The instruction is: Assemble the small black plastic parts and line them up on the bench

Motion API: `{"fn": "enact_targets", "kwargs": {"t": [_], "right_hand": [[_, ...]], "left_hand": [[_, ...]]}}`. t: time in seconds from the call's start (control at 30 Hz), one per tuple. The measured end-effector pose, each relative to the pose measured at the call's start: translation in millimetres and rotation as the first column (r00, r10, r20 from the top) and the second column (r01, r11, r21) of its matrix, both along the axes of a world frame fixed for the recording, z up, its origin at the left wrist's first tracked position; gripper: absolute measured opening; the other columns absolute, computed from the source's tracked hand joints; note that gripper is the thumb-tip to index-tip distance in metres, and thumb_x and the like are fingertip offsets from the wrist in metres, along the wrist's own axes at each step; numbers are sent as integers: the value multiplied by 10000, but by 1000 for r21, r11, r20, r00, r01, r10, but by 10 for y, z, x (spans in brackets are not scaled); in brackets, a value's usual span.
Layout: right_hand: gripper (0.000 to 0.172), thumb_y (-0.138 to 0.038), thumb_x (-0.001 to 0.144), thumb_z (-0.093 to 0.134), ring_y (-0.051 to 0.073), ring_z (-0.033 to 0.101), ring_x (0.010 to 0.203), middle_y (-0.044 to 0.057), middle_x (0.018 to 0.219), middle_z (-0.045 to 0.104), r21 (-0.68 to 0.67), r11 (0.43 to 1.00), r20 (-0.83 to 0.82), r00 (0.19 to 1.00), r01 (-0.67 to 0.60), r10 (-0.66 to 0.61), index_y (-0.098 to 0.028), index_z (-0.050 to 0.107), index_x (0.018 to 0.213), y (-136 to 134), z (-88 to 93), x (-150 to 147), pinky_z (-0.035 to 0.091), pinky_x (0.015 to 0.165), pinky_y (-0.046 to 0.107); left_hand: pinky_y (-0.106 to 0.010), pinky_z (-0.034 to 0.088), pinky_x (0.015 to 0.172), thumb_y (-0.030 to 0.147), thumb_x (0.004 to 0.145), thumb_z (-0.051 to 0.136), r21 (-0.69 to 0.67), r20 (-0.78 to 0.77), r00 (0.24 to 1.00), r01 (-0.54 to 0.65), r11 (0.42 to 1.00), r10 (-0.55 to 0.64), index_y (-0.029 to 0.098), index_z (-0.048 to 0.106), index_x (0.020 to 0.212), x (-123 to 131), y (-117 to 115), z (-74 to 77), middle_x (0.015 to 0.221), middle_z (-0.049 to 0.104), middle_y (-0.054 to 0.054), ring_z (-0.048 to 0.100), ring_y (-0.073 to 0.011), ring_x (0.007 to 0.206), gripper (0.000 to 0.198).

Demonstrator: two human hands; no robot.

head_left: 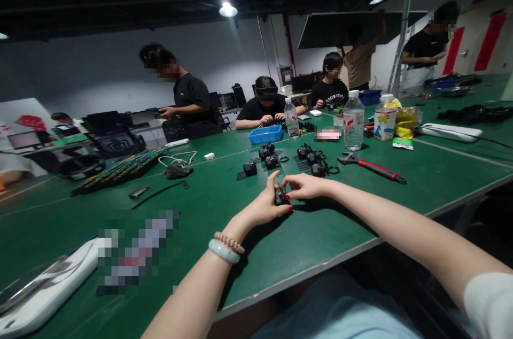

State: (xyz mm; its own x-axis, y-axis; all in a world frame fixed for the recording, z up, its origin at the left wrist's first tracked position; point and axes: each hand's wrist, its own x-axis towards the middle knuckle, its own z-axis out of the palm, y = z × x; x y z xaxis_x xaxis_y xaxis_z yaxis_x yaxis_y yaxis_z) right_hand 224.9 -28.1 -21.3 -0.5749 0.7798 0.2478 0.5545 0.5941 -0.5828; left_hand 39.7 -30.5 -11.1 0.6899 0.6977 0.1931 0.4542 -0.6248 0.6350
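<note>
Between my two hands is a small black moulded part (pixel 280 196), close above or on the green table; its exact kind I cannot make out. My left hand (pixel 266 202) grips it from the left, thumb along its near side. From the right, my right hand (pixel 302 188) closes its fingers on the same part, red nails showing. Just beyond lie several similar black parts, one group (pixel 266 153) with flat ribbed strips and another (pixel 311 160) with black rings. An adjustable wrench (pixel 372 167) with a red and black handle rests to the right.
On the green table (pixel 320 237) are a blue tray (pixel 265 135), water bottles (pixel 354 122), a labelled bottle (pixel 385 120), a white power strip (pixel 452 132) and a bundle of cables (pixel 120 168). A black bent cable (pixel 160 193) lies left. Several people work beyond the table.
</note>
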Motion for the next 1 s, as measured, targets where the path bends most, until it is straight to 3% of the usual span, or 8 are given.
{"fn": "enact_targets", "kwargs": {"t": [0.53, 0.9, 1.0], "right_hand": [[323, -328, 708, 510, 79, 400, 526, -51, 576, 432, -37, 999, -48, 998, -34, 32, -160, 464, 980, -15, -24, -18, 304, 492, 185], [329, -336, 711, 504, 82, 408, 539, -43, 600, 441, -20, 1000, -30, 999, -17, 16, -164, 462, 988, -21, -25, -10, 303, 490, 189], [333, -341, 709, 506, 82, 407, 540, -42, 603, 445, -14, 1000, -32, 999, -23, 23, -163, 464, 987, -21, -29, -7, 302, 491, 190]], "left_hand": [[-264, 423, 624, 249, 630, 578, 27, -17, 1000, 26, 999, -25, 211, 17, 1263, -10, 1, -21, 848, 458, -13, 477, -97, 635, 847], [-342, 405, 736, 276, 614, 605, 43, -13, 1000, 15, 999, -15, 206, 43, 1267, -11, 22, -41, 913, 461, -48, 498, -138, 728, 865], [-339, 415, 707, 270, 624, 598, 30, -26, 1000, 11, 999, -10, 203, 21, 1271, -16, 22, -45, 882, 468, -43, 497, -134, 698, 870]]}}
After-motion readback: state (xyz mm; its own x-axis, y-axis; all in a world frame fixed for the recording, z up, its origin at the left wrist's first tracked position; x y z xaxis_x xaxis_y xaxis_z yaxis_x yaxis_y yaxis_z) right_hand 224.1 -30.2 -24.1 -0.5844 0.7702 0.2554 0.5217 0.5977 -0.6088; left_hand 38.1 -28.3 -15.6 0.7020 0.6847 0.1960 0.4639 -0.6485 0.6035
